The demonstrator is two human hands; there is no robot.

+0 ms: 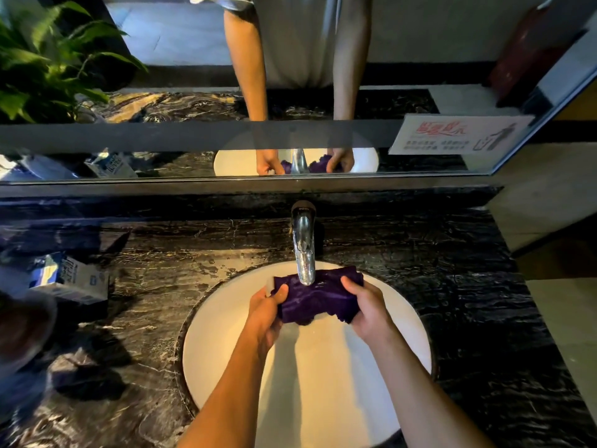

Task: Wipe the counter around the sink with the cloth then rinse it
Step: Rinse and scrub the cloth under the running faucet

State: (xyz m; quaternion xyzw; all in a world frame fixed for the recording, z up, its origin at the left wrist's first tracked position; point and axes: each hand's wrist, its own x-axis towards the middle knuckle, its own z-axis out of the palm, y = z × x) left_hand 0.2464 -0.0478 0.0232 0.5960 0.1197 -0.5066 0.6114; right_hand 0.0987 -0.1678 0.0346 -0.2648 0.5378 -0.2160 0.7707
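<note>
A dark purple cloth (pixel 315 297) is stretched between both hands over the round white sink (pixel 226 334), right under the spout of the chrome faucet (pixel 303 250). My left hand (pixel 266 313) grips the cloth's left end, thumb on top. My right hand (pixel 368 310) grips its right end. Whether water runs from the spout is hard to tell. The black marble counter (pixel 452 286) surrounds the sink and looks wet and shiny behind the basin.
A blue and white carton (pixel 69 278) lies on the counter at the left. A blurred dark object (pixel 22 328) sits at the left edge. A mirror (pixel 193 92) runs along the back, with a green plant (pixel 48 59) and a sign (pixel 458 134).
</note>
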